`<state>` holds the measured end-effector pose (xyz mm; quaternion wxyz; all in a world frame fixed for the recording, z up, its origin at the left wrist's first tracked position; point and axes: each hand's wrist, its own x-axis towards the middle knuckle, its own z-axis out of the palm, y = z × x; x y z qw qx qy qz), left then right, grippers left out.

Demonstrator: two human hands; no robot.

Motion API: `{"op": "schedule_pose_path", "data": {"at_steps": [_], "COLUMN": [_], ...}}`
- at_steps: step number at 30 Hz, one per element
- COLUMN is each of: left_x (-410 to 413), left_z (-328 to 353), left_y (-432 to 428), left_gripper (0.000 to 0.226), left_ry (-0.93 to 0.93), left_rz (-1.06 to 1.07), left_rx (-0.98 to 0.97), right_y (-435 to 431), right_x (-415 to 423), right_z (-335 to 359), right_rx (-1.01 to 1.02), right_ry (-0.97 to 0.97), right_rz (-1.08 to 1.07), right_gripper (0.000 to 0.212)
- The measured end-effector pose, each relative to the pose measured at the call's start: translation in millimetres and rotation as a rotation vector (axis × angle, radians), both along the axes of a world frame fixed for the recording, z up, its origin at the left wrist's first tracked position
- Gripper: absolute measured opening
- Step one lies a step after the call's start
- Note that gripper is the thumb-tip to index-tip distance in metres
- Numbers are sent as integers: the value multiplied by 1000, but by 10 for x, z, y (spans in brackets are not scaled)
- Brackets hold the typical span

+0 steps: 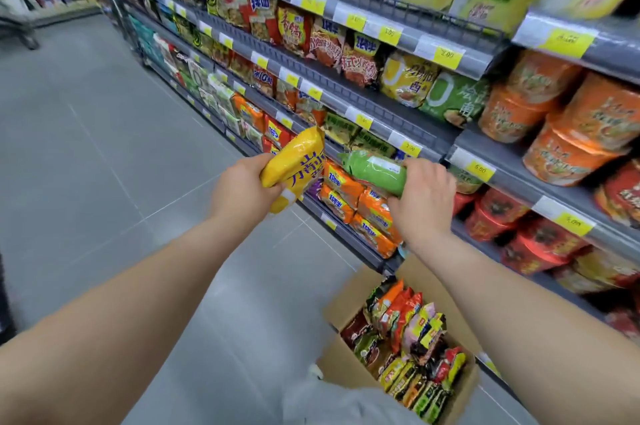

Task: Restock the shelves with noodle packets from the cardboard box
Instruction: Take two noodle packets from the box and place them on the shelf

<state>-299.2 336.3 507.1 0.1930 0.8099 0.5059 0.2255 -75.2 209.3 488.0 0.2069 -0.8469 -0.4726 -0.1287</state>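
A: Item one, left hand (242, 189)?

B: Fingers curled round the lower end of a yellow packet (294, 171), thumb on its near side. The packet is tilted, its top edge pointing up toward the shelves (398, 114).

A: Item two, right hand (422, 199)?

B: Fingers wrapped over one end of a green packet (374, 170), which lies roughly level, its free end pointing toward the yellow packet. The two packets are just beside each other; whether they touch, cannot tell.

A: Where are both held?

B: In the air in front of the shelves, level with a row of orange packets (360, 203) on a lower shelf.

A: Item three, stock source?

B: A cardboard box (341, 364), flaps open, on the floor (104, 147) at the foot of the shelves, below the right forearm. It holds mixed packets (408, 338) standing on edge in red, orange, green and yellow wrappers.

A: Shelf contents?

B: Packets in rows on several levels running away to the left. To the right, stacked orange tubs (554, 133), with red tubs (502, 213) on the level below. Yellow price tags (446, 55) sit along the grey shelf edges; most of their figures are too blurred to read.
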Motion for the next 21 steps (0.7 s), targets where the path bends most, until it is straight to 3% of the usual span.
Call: {"op": "schedule_pose_path", "data": {"at_steps": [15, 21], "left_x": [1158, 1620], "left_z": [-87, -149], "left_y": [2014, 2584], "left_gripper": [55, 65], "left_ry": [26, 32], "left_rz": [-589, -827], "left_rx": [362, 482], "right_y": [1210, 1623], "right_x": [338, 287], "right_z": [-196, -318], "right_rx": [46, 77], "right_ry": [-236, -323], "right_rz": [-297, -522], "right_gripper": [53, 36]}}
